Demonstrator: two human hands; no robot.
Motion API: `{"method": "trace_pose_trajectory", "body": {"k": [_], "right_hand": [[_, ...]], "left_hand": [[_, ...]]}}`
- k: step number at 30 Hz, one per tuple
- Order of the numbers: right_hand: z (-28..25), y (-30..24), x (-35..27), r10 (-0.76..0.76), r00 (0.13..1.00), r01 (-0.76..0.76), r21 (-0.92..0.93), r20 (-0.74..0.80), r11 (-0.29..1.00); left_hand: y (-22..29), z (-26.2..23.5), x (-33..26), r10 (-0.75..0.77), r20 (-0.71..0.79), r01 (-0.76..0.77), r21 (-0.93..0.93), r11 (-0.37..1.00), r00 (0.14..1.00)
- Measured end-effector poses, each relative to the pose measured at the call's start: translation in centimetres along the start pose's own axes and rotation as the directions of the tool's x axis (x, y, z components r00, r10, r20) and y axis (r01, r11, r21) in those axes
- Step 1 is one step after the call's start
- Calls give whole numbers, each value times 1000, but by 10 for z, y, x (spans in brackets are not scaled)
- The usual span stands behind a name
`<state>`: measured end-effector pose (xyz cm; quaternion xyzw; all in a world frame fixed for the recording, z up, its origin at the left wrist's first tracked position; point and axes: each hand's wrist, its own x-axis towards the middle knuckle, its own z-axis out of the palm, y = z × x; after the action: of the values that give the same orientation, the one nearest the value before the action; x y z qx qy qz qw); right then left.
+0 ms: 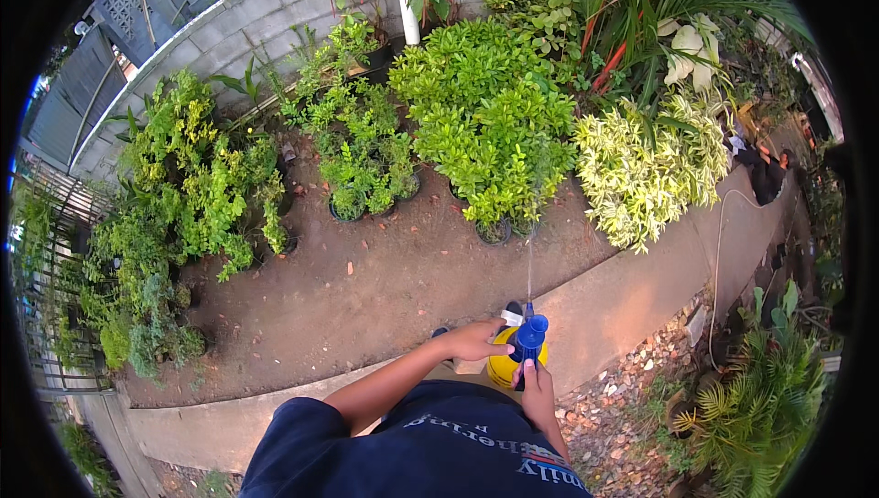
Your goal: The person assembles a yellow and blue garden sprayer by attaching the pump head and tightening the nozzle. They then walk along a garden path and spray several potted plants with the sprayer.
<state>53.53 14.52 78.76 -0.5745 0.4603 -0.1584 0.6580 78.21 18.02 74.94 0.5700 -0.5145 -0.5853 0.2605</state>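
A pressure sprayer with a yellow tank and a blue pump top is held close in front of my body. My right hand is closed round the sprayer just below the blue top, thumb uppermost. From the left, my left hand grips the tank's upper part, its thumb reaching toward the blue head; some of its fingers are hidden. A thin water jet leaves the nozzle and runs away from me toward a leafy green potted shrub.
Potted plants and a yellow-white variegated shrub line a grey block wall. Brown soil lies before them, bordered by a concrete path. Rubble, a pale hose and a small palm are at right.
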Motion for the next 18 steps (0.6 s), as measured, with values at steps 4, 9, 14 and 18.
{"method": "trace_pose_trajectory", "body": {"k": [4, 9, 14, 18], "right_hand": [[4, 4, -4, 52, 994, -44, -86, 91, 995], [-8, 5, -8, 67, 992, -65, -21, 106, 998], [-54, 12, -27, 23, 964, 19, -157, 265, 987], [-119, 37, -47, 28, 998, -27, -37, 49, 999]], "left_hand": [[-11, 14, -22, 76, 78, -82, 86, 993, 994], [-18, 25, -55, -22, -21, 22, -26, 999, 1000], [-2, 55, -50, -62, -82, 55, -82, 995, 995], [25, 101, -18, -67, -126, 57, -87, 995, 990]]}}
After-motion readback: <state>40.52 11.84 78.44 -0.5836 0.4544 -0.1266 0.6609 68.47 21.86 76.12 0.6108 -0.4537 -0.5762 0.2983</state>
